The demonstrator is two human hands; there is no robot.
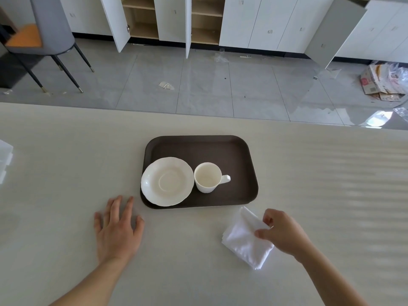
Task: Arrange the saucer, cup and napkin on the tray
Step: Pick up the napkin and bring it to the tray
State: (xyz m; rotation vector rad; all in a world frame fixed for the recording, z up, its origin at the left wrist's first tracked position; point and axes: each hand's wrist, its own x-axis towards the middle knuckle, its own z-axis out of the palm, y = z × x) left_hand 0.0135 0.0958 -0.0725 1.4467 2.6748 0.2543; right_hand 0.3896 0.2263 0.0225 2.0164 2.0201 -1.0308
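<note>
A dark brown tray (220,149) lies on the table in front of me. A white saucer (167,181) rests on its left part, overhanging the left rim a little. Right beside it on the tray stands an upright white cup (207,177), empty, handle pointing right. A folded white napkin (246,238) lies on the table just below the tray's right corner. My right hand (282,231) pinches the napkin's right edge between thumb and fingers. My left hand (118,227) rests flat on the table with spread fingers, left of the tray's near corner, holding nothing.
The pale table (66,151) stretches wide to both sides, its far edge beyond the tray. A white object (4,160) sits at the table's left edge. Beyond are a grey floor, a chair (42,36) and white cabinets (265,21) with open doors.
</note>
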